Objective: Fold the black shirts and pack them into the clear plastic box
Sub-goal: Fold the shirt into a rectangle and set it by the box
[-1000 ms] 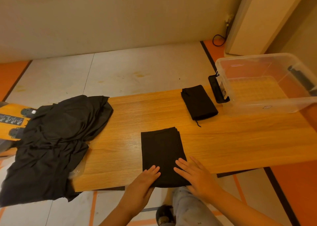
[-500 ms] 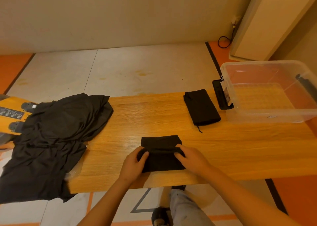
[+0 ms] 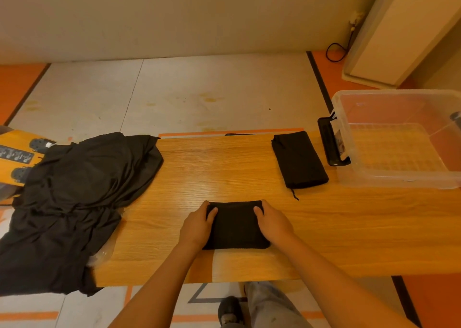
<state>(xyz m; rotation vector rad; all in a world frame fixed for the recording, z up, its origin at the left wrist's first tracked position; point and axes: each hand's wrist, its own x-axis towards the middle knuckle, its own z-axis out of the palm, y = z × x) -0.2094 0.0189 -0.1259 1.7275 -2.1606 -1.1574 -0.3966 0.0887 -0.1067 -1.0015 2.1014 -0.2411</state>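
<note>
A small folded black shirt [image 3: 235,226] lies on the wooden table [image 3: 224,168] near its front edge. My left hand [image 3: 197,224] grips its left side and my right hand [image 3: 273,224] grips its right side, thumbs on top near the far corners. A second folded black shirt [image 3: 300,160] lies further back on the right. Just beyond it stands the clear plastic box [image 3: 399,178] at the table's right end, nothing inside it. A heap of unfolded black shirts [image 3: 74,198] covers the table's left end and hangs over the edge.
A black latch [image 3: 330,143] sticks out from the box's left wall toward the second folded shirt. An orange board with black fittings [image 3: 15,153] lies left of the heap. A black cable [image 3: 336,53] and a pale panel [image 3: 399,28] stand by the far wall.
The long folded shirt has been doubled over: both hands lifted its near end and brought it onto the far end, leaving a shorter, thicker rectangle.
</note>
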